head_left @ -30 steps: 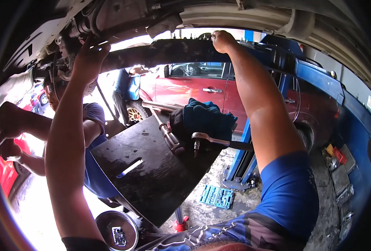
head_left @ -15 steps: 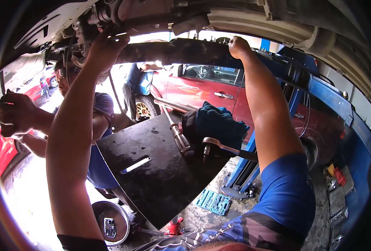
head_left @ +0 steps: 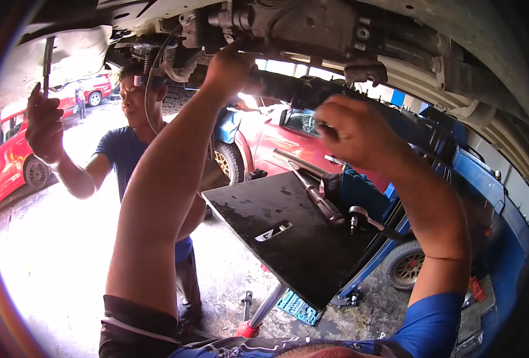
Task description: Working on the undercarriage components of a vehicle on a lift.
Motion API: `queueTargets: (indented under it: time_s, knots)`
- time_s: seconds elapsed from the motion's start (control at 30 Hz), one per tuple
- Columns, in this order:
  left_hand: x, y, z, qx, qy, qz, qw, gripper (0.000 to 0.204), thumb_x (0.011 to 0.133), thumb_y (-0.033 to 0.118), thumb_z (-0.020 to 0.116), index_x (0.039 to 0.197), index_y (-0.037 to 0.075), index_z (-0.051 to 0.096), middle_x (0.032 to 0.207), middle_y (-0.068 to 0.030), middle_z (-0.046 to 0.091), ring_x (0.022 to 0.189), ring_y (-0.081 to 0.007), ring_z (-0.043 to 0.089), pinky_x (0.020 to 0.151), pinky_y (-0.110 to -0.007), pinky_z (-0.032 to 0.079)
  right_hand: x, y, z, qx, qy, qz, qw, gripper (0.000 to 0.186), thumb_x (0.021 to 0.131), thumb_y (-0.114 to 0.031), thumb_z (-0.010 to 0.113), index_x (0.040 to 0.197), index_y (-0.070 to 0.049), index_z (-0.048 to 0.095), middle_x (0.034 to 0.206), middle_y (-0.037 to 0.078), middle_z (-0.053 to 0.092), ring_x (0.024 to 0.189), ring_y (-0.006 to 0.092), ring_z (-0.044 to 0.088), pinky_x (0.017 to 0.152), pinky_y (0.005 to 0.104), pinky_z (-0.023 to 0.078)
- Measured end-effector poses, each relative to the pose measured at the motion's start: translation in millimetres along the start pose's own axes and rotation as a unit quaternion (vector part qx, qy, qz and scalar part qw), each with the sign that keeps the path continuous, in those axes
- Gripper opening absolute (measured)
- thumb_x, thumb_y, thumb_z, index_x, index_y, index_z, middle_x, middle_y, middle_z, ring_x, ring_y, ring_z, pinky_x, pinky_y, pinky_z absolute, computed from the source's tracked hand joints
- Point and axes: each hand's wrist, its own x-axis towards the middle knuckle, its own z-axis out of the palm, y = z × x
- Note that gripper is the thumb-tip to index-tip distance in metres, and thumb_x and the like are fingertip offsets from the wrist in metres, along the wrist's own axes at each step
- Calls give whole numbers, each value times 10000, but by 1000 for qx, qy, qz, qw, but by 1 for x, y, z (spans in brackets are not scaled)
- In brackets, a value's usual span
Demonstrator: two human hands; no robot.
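Overhead, my left hand [head_left: 225, 71] reaches into the dark underbody parts [head_left: 276, 24], fingers curled around something I cannot make out. My right hand [head_left: 351, 131] is raised below the dark crossbeam [head_left: 366, 101], its fingers closed; their contents are hidden. Beneath, a black stand-mounted tray [head_left: 258, 206] carries a long-handled screwdriver [head_left: 321, 200], a ratchet with socket [head_left: 369, 219] and a blue cloth bundle [head_left: 360, 188].
At left, a co-worker [head_left: 124, 146] raises a hand [head_left: 43, 125] to a rod [head_left: 47, 59]. Behind are red cars [head_left: 17, 164] [head_left: 267, 137]. A blue lift [head_left: 515, 232] stands right; a tool case [head_left: 297, 307] lies on the floor [head_left: 360, 319].
The view has shifted, showing more underbody. My right hand has left the crossbeam's top edge and moved down nearer the camera. The co-worker's hand has risen along the rod.
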Motion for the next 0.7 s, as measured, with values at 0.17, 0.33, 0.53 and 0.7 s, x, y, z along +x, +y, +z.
queueTargets:
  time_s: [0.17,0.33,0.53,0.7]
  knots:
    - [11,-11,-11,87,12,100,991,423,864,185,576,1286,165,603,922,-132,713,803,-214,695,736,-318,546,89,-29,16,-133,97,-56,985,115,779,-118,665,839,-58,587,843,112,602,802,310,649,679,413,545]
    - [4,-4,-6,208,73,166,961,416,863,260,543,1264,178,617,965,-174,698,888,-337,680,744,-387,538,134,-6,32,-260,125,-52,956,78,769,-121,633,833,-80,614,867,98,605,832,295,647,703,416,542]
    - [-8,11,-12,138,71,153,976,420,856,295,551,1249,164,620,967,-191,696,858,-343,686,757,-398,536,143,6,36,-244,163,-100,951,47,743,-100,611,787,-89,624,827,63,588,868,256,602,730,390,527]
    - [-8,13,-14,135,74,123,980,283,833,207,578,1081,105,668,952,-163,697,855,-326,686,739,-393,546,154,3,34,-323,200,-160,911,45,730,-153,624,735,-109,630,792,20,578,891,214,577,742,350,509]
